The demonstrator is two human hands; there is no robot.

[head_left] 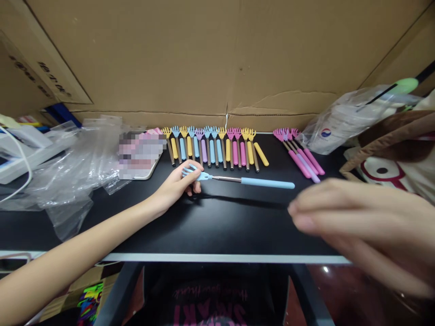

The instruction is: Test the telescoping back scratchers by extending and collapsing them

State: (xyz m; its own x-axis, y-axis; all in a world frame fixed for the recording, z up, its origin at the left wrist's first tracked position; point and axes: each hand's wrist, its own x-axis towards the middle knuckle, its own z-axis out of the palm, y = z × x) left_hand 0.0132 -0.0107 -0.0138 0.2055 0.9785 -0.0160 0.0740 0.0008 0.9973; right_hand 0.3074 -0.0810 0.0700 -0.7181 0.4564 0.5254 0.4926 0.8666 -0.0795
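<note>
- The left hand (176,185) pinches the claw head of a blue back scratcher (238,180), its grip closed on that end.
- The scratcher lies left to right above the desk (220,226), handle pointing toward the right hand (353,217).
- That hand hovers blurred, fingers loosely extended, holding nothing, just beside the handle tip.
- A row of coloured scratchers (210,147) lies behind.

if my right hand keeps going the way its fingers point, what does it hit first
Probably the blue back scratcher: the right hand points left, fingertips just short of its handle end. The hand is blurred and looks raised, so it might pass above it.
</note>
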